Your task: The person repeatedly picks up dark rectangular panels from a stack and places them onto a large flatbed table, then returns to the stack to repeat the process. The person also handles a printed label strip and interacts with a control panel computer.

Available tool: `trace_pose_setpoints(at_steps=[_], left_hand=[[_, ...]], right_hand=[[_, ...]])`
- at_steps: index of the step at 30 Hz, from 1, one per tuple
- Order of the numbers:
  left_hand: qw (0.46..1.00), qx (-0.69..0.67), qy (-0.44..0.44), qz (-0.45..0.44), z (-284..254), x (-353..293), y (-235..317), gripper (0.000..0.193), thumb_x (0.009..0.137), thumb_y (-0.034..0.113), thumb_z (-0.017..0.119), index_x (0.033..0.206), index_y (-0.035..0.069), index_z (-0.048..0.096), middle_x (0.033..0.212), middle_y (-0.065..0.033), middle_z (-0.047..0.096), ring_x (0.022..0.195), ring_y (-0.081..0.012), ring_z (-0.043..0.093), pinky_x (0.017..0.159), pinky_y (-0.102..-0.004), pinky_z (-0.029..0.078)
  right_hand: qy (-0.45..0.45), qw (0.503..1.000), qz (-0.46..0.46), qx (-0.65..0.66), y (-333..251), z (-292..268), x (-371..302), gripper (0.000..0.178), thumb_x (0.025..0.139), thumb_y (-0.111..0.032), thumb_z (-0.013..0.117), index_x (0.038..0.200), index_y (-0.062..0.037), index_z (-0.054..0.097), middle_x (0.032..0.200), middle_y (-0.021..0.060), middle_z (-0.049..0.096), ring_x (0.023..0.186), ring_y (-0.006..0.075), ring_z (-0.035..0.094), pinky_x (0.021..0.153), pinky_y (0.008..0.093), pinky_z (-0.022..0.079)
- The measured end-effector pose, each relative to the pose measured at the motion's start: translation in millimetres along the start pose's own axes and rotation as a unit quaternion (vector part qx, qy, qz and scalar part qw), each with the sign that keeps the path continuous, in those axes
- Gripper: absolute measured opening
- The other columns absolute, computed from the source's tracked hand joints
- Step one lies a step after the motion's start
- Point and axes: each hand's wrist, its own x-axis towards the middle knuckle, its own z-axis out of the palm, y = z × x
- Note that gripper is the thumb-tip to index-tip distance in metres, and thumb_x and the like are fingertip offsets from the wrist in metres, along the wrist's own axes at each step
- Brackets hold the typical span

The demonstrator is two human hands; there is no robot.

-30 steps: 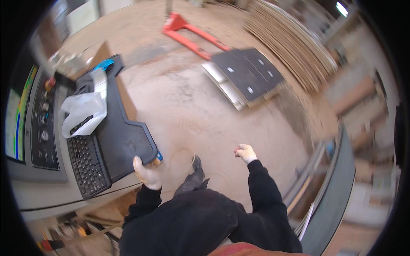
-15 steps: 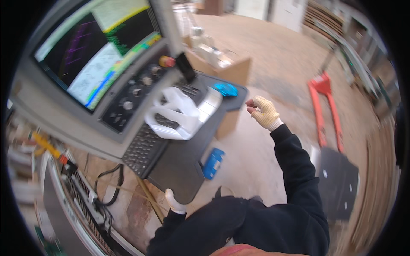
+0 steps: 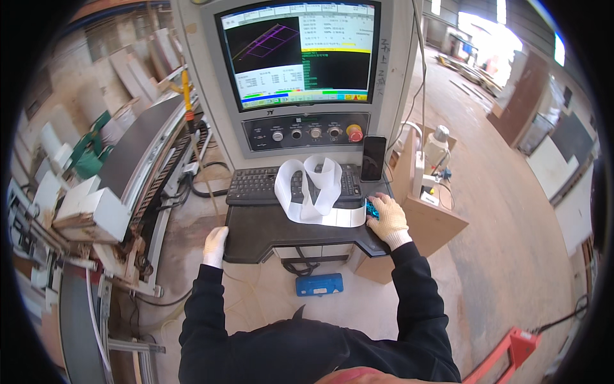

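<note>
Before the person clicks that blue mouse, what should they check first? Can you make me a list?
1. Right hand on the blue mouse: ok.
2. Left hand resting on the tray edge: ok.
3. Keyboard keys free: not ok, a white paper strip lies across it.
4. Screen lit: ok.
5. Red button reachable: ok.
6. Phone leaning steady: cannot tell.

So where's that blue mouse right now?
In the head view, the blue mouse sits on the black console shelf, right side, under the right hand, beside the white paper strip.
</note>
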Motion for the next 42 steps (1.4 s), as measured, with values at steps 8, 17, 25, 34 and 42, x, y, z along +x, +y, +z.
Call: trace_pose_setpoints(at_steps=[8, 17, 25, 34, 42], left_hand=[[0.900, 0.393, 0.187, -0.006, 40, -46, 48, 0.056, 0.092, 0.047, 0.061, 0.127, 0.003, 0.060, 0.122, -0.0260, 0.068, 0.115, -0.0429, 0.064, 0.098, -0.0502, 0.049], [0.886, 0.417, 0.197, -0.037, 43, -42, 46, 0.056, 0.094, 0.047, 0.057, 0.131, 0.004, 0.060, 0.122, -0.0244, 0.069, 0.117, -0.0405, 0.064, 0.100, -0.0488, 0.050], [0.823, 0.384, 0.299, 0.293, 67, -68, 51, 0.039, 0.085, 0.016, 0.068, 0.121, 0.001, 0.063, 0.119, -0.0194, 0.066, 0.116, -0.0392, 0.059, 0.101, -0.0493, 0.046], [0.650, 0.339, -0.536, 0.418, 209, -129, 71, 0.029, 0.086, 0.031, 0.061, 0.103, 0.009, 0.070, 0.091, -0.0139, 0.071, 0.088, -0.0371, 0.069, 0.076, -0.0493, 0.055], [0.467, 0.480, -0.598, 0.440, 284, -65, 29, 0.028, 0.075, 0.022, 0.061, 0.090, 0.002, 0.075, 0.083, -0.0195, 0.073, 0.081, -0.0374, 0.072, 0.067, -0.0530, 0.054]], right_hand=[[0.022, 1.000, -0.014, 0.009, 2, 6, -2, 0.046, 0.078, -0.022, 0.075, 0.123, -0.0165, 0.070, 0.136, 0.0145, 0.060, 0.117, 0.0371, 0.060, 0.099, 0.0482, 0.050], [0.033, 0.999, -0.023, 0.010, 6, 8, -2, 0.044, 0.077, -0.021, 0.077, 0.121, -0.0164, 0.071, 0.135, 0.0143, 0.059, 0.116, 0.0359, 0.060, 0.098, 0.0484, 0.050], [0.023, 1.000, 0.001, 0.019, 3, 5, -4, 0.057, 0.079, -0.021, 0.077, 0.134, -0.0186, 0.063, 0.137, 0.0142, 0.058, 0.120, 0.0361, 0.059, 0.100, 0.0484, 0.049], [0.019, 1.000, -0.001, -0.011, -2, 4, -2, 0.053, 0.077, -0.020, 0.078, 0.129, -0.0168, 0.066, 0.139, 0.0127, 0.058, 0.125, 0.0352, 0.057, 0.102, 0.0469, 0.050], [0.008, 1.000, -0.011, 0.001, -8, 0, -4, 0.049, 0.076, -0.017, 0.076, 0.124, -0.0123, 0.069, 0.138, 0.0149, 0.059, 0.126, 0.0369, 0.057, 0.102, 0.0465, 0.049]])
